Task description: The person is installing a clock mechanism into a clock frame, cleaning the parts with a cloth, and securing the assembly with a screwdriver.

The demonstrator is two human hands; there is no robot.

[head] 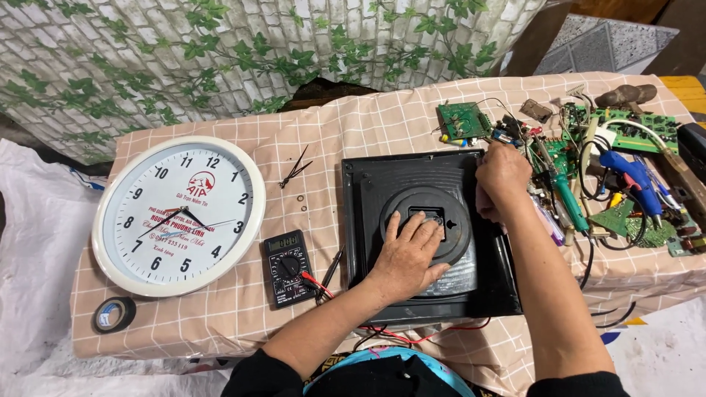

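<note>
Left hand (407,246) lies flat and open, fingers spread, on the raised round disc (426,224) at the middle of a black square clock back (426,235), which sits on the checked tablecloth (235,309) near the person. Right hand (501,176) is curled at the panel's far right edge; I cannot tell whether it grips anything. Left of the panel lie a black multimeter (289,267), tweezers (296,170) and 1 white round wall clock (179,215). Circuit boards (463,120) and tools crowd the far right.

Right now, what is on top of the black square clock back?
The left hand lies on its round centre disc, covering part of the movement. The right hand touches its right edge.
</note>
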